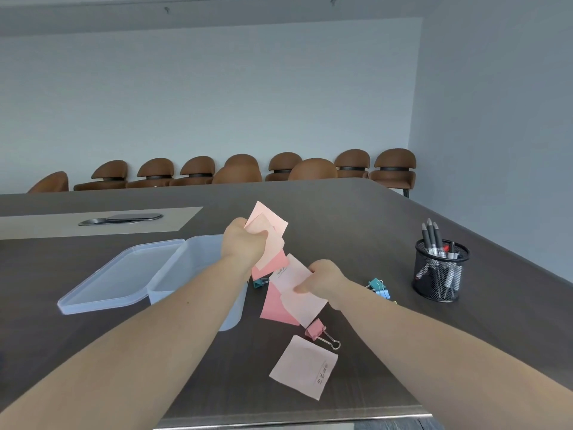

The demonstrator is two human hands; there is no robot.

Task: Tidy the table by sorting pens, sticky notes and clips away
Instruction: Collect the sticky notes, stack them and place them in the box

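Both arms reach forward: left hand (pixel 245 243) raised, right hand (pixel 322 280) lower, each grip pinching pink sticky notes (pixel 297 290).

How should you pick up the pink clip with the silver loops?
Probably by the wire loops of the pink binder clip. They lie flat, pointing toward the near table edge, clear of the notes. Come from the near right; its pink body sits against the sticky note held by the right hand.
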